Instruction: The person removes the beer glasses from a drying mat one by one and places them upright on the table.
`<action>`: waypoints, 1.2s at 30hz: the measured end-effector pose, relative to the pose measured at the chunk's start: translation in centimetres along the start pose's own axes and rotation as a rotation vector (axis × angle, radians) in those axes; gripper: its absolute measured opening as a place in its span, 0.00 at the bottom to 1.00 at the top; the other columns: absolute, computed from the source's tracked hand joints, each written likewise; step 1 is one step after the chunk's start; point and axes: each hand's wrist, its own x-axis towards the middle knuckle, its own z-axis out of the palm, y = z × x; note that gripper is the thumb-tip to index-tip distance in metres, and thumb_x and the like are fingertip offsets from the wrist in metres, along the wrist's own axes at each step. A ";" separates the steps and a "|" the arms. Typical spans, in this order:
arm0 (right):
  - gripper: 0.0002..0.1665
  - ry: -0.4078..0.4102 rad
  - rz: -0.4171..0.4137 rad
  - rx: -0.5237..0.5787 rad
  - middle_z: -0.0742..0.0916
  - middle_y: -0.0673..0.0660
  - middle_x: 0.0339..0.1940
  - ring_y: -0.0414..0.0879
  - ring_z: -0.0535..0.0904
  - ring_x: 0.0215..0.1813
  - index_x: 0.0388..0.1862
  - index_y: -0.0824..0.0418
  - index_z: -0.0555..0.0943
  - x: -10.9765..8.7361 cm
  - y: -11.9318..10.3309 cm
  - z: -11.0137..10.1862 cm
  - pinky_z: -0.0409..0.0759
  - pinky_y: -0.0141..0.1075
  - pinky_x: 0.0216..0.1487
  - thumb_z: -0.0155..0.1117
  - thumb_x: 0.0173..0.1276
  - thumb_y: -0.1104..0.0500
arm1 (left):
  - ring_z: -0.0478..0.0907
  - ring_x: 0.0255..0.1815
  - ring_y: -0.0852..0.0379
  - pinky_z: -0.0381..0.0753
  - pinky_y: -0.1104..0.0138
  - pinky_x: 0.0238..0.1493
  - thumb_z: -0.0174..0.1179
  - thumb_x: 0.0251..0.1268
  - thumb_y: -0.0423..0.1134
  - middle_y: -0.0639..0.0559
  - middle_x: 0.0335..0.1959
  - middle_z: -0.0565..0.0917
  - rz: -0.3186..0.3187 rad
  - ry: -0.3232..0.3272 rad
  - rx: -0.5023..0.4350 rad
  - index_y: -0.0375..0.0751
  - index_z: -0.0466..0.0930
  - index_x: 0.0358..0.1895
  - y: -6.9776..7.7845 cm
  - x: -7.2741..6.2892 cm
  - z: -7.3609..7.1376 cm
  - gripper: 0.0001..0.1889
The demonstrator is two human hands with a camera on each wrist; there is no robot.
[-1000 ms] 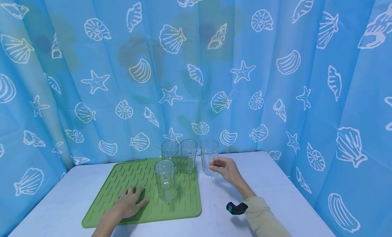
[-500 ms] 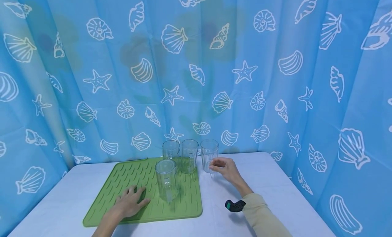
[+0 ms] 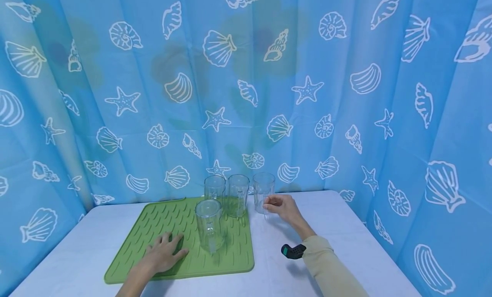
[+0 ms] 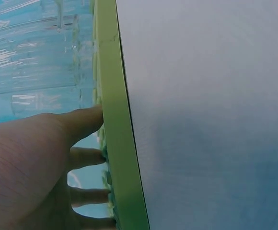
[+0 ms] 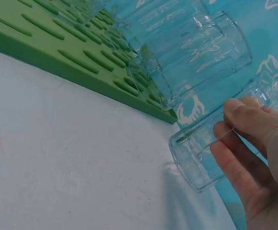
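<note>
Four fingers and thumb spread, my left hand (image 3: 159,256) rests on the front left part of the green ribbed drying mat (image 3: 153,220). In the left wrist view its fingertips lie along the mat behind the raised edge (image 4: 115,96). My right hand (image 3: 282,207) grips a clear drinking glass (image 3: 262,185) by its side, just right of the mat. That glass is upright, with its shadow on the tablecloth below it. In the right wrist view, thumb and fingers (image 5: 244,117) pinch the glass wall.
Two clear glasses (image 3: 238,186) (image 3: 213,184) stand side by side at the mat's back right. Another glass (image 3: 209,228) is nearer, right of my left hand. The white tablecloth (image 3: 307,220) ends at a blue shell-print curtain (image 3: 307,130).
My right hand has raised the glass slightly toward the curtain. My left hand stays spread on the mat, and the other glasses have not moved.
</note>
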 end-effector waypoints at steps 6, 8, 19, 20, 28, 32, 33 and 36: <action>0.05 0.022 0.036 -0.047 0.89 0.56 0.37 0.44 0.85 0.39 0.36 0.60 0.85 0.0 -0.6 0.1 0.85 0.35 0.41 0.71 0.64 0.60 | 0.50 0.72 0.20 0.51 0.24 0.64 0.51 0.72 0.58 0.23 0.72 0.58 -0.013 -0.011 -0.001 0.38 0.64 0.72 0.1 0.0 0.0 0.34; 0.05 0.039 0.035 -0.073 0.89 0.55 0.37 0.44 0.85 0.39 0.36 0.59 0.85 -0.1 -0.7 0.3 0.85 0.35 0.40 0.71 0.64 0.60 | 0.51 0.72 0.19 0.51 0.24 0.63 0.52 0.72 0.57 0.23 0.71 0.58 -0.010 -0.005 0.000 0.37 0.65 0.71 0.1 0.1 0.0 0.34; 0.15 0.192 0.037 -0.120 0.85 0.55 0.34 0.45 0.85 0.37 0.36 0.59 0.75 -1.2 -0.8 1.0 0.83 0.32 0.37 0.75 0.58 0.61 | 0.52 0.71 0.20 0.53 0.24 0.63 0.52 0.72 0.58 0.23 0.71 0.59 -0.006 0.009 0.010 0.39 0.65 0.71 0.0 0.2 0.1 0.34; 0.16 0.194 0.041 -0.122 0.84 0.55 0.33 0.44 0.85 0.36 0.36 0.59 0.75 -1.3 -0.8 1.0 0.82 0.31 0.36 0.75 0.58 0.61 | 0.52 0.71 0.20 0.53 0.24 0.63 0.52 0.72 0.58 0.23 0.71 0.59 -0.006 0.010 0.010 0.39 0.65 0.71 0.0 0.2 0.1 0.34; 0.13 0.145 0.050 -0.115 0.83 0.52 0.27 0.40 0.80 0.29 0.30 0.59 0.76 -2.4 -0.7 1.4 0.78 0.28 0.28 0.76 0.58 0.59 | 0.53 0.71 0.20 0.54 0.24 0.62 0.52 0.71 0.59 0.24 0.70 0.60 -0.009 -0.010 0.014 0.38 0.65 0.71 0.0 0.1 0.0 0.35; 0.12 0.072 0.041 -0.089 0.85 0.52 0.27 0.39 0.81 0.27 0.30 0.59 0.78 -3.0 -0.9 1.9 0.82 0.32 0.27 0.75 0.58 0.59 | 0.53 0.71 0.20 0.53 0.24 0.63 0.52 0.71 0.60 0.24 0.70 0.60 -0.013 -0.013 0.016 0.38 0.65 0.71 0.0 0.1 0.0 0.35; 0.11 0.057 0.035 -0.086 0.85 0.52 0.27 0.39 0.82 0.27 0.30 0.59 0.78 -3.1 -1.1 2.0 0.83 0.33 0.27 0.75 0.59 0.59 | 0.53 0.71 0.20 0.53 0.24 0.63 0.52 0.71 0.60 0.24 0.70 0.60 -0.015 -0.014 0.013 0.38 0.65 0.71 0.0 0.1 0.0 0.35; 0.11 0.023 0.007 -0.090 0.87 0.52 0.28 0.38 0.82 0.28 0.31 0.59 0.79 -3.3 -1.2 2.3 0.85 0.34 0.29 0.75 0.59 0.58 | 0.52 0.71 0.20 0.52 0.24 0.63 0.52 0.71 0.59 0.24 0.71 0.60 -0.019 -0.017 0.009 0.38 0.65 0.71 0.0 0.2 0.2 0.35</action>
